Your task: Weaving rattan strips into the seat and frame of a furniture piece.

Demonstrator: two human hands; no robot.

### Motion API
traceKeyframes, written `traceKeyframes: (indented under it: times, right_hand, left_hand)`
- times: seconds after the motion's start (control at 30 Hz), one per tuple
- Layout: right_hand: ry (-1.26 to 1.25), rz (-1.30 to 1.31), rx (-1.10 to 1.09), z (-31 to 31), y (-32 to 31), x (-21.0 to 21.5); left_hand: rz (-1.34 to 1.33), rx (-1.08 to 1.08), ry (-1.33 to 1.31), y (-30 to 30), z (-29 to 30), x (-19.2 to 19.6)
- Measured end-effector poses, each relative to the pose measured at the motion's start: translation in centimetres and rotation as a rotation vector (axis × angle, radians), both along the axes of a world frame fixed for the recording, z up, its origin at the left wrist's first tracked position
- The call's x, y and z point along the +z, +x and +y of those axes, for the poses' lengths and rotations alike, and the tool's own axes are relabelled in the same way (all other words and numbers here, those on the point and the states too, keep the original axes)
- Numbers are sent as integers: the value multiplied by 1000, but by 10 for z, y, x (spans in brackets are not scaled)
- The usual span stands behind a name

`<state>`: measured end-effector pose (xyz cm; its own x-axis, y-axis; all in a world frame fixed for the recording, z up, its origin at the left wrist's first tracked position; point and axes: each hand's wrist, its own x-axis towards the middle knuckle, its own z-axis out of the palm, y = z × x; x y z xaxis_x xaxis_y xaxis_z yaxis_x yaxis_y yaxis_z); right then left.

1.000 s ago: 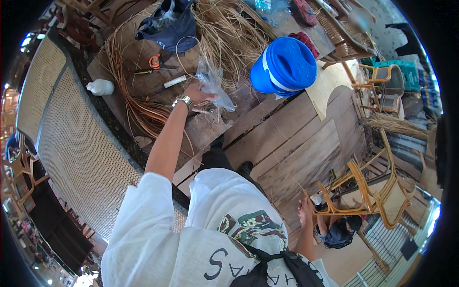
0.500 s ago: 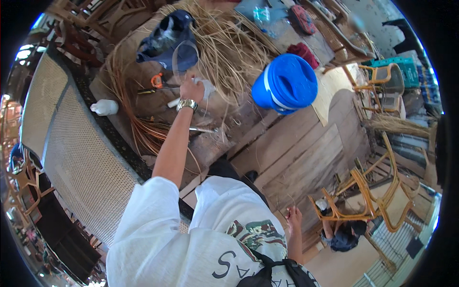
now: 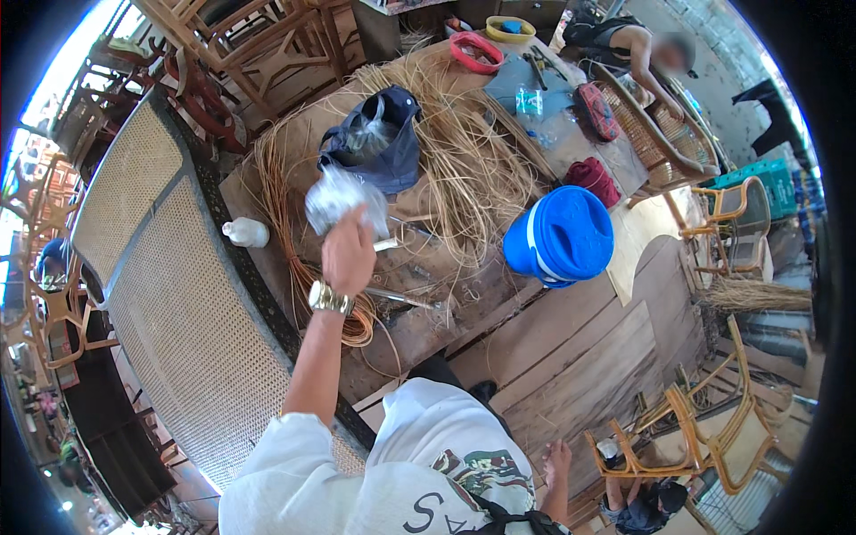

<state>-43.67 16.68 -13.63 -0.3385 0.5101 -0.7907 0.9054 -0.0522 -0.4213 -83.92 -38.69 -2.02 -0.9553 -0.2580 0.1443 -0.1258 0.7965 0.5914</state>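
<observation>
My left hand [image 3: 349,254], with a metal watch on its wrist, is closed on a crumpled clear plastic bag [image 3: 339,198], smeared by motion. The plastic bag hangs over the worktable [image 3: 455,294], just in front of an open dark blue bag [image 3: 392,165] with clear plastic inside. Close to that hand lie a short white stick [image 3: 386,244], a long metal tool [image 3: 401,297] and a coil of brown cane strands [image 3: 358,328]. Down at my right side, my right hand [image 3: 556,460] hangs away from the table, its fingers loosely apart with nothing visible in them.
Left of the table stands a woven cane panel [image 3: 178,267] with a white bottle [image 3: 247,234] by its dark edge. Loose pale strands [image 3: 464,169] spread across the table. A lidded blue bucket [image 3: 562,236] stands right. Wooden chairs [image 3: 687,428] and two people [image 3: 615,40] are nearby.
My left hand has lifted the plastic bag off the tabletop beside the white stick, and it now covers where the orange tape measure lay. The view has shifted, showing more of the far end.
</observation>
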Motion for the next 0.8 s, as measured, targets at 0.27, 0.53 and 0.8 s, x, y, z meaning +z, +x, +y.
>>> traceKeyframes:
  times: [0.27, 0.53, 0.8]
  right_hand:
    - [76, 79, 118, -16, -11, -8]
    - [87, 126, 31, -25, 27, -3]
    - [45, 147, -25, -33, 50, -6]
  left_hand:
    - [-32, -137, -298, -152, 17, 23]
    - [-387, -273, 17, -252, -19, -40]
    - [-618, 104, 1044, -278, -39, -49]
